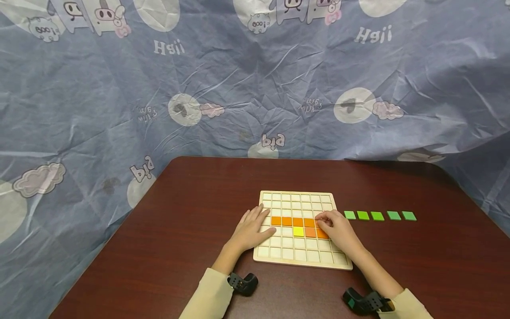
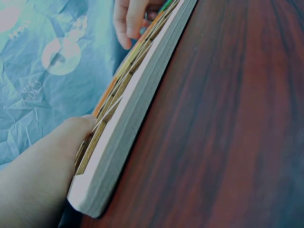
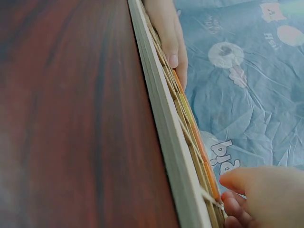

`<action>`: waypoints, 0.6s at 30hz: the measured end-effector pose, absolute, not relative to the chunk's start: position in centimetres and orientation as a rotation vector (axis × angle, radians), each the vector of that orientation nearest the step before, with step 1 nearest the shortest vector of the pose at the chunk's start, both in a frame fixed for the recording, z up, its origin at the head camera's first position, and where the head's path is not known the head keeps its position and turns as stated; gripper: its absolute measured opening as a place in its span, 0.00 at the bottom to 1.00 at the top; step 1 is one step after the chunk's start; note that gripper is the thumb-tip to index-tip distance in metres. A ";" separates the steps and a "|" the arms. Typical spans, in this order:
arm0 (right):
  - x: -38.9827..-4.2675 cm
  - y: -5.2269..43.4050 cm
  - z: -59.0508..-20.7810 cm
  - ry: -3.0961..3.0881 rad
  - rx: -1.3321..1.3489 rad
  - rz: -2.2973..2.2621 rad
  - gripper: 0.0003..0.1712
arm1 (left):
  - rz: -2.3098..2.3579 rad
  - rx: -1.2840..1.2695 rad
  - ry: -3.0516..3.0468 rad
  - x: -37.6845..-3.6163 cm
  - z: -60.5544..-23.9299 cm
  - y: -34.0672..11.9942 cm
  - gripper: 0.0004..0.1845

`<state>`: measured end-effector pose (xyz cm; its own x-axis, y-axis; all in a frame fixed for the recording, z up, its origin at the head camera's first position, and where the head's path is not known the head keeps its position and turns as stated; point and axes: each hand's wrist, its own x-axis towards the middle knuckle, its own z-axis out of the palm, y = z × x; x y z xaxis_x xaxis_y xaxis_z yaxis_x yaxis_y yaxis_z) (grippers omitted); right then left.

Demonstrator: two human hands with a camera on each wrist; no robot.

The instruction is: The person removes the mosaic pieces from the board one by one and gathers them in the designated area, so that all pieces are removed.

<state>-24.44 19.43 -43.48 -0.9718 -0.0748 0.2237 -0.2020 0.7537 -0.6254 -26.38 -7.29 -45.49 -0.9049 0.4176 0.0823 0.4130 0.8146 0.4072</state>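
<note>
A pale wooden grid board (image 1: 303, 264) lies on the table. Four-sided orange tiles (image 1: 287, 221) fill part of one row, and a yellow tile (image 1: 298, 231) and two more orange tiles (image 1: 310, 232) sit in the row nearer the person. My left hand (image 1: 251, 230) rests on the board's left side with fingers stretched out; its thumb also shows in the left wrist view. Over the right part of the grid, my right hand (image 1: 336, 230) bends its fingers down at the end of the orange row. Whether a tile is between its fingertips is hidden.
Several green tiles (image 1: 377, 216) lie in a line on the dark wooden table (image 1: 191, 208), right of the board. A wrinkled blue printed cloth (image 1: 239, 88) hangs behind the table. Black devices (image 1: 244, 284) are strapped to both wrists.
</note>
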 end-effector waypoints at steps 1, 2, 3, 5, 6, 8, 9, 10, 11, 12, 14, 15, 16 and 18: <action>-24.4 19.5 -43.6 -2.765 0.215 1.016 0.08 | 0.669 0.685 2.982 -26.4 -45.5 -7.3 0.35; -24.3 19.6 -43.7 -2.763 0.213 1.016 0.08 | 0.663 0.683 2.982 -26.4 -45.5 -7.3 0.35; -24.3 19.7 -43.8 -2.764 0.206 1.009 0.08 | 0.662 0.680 2.981 -26.4 -45.6 -7.2 0.35; -24.2 19.7 -43.9 -2.768 0.201 0.987 0.08 | 0.672 0.679 2.979 -26.4 -45.6 -7.3 0.35; -24.2 19.8 -43.9 -2.773 0.198 0.974 0.09 | 0.669 0.675 2.979 -26.4 -45.7 -7.2 0.35; -24.1 19.9 -43.8 -2.781 0.191 0.952 0.09 | 0.667 0.674 2.978 -26.4 -45.7 -7.2 0.35; -24.0 20.0 -43.8 -2.786 0.186 0.946 0.10 | 0.669 0.674 2.977 -26.4 -45.7 -7.2 0.35; -23.9 20.0 -43.8 -2.787 0.181 0.946 0.10 | 0.668 0.675 2.979 -26.4 -45.7 -7.2 0.35; -23.9 20.1 -43.8 -2.789 0.179 0.945 0.10 | 0.669 0.679 2.984 -26.4 -45.7 -7.2 0.35; -23.8 20.2 -43.7 -2.790 0.181 0.951 0.11 | 0.670 0.681 2.988 -26.4 -45.7 -7.2 0.35; -23.8 20.3 -43.7 -2.790 0.186 0.960 0.12 | 0.669 0.682 2.991 -26.4 -45.6 -7.2 0.35; -23.7 20.3 -43.7 -2.790 0.190 0.963 0.12 | 0.676 0.685 2.992 -26.4 -45.6 -7.2 0.35; -23.7 20.3 -43.7 -2.790 0.192 0.966 0.12 | 0.682 0.688 2.990 -26.4 -45.6 -7.2 0.35; -23.7 20.4 -43.8 -2.788 0.189 0.972 0.13 | 0.698 0.695 2.987 -26.4 -45.6 -7.2 0.35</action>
<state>-23.71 20.38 -43.79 -0.9751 -0.0594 0.2135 -0.1792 0.7779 -0.6022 -26.36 -7.21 -45.57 -0.9024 0.4187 0.1016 0.4203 0.8039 0.4208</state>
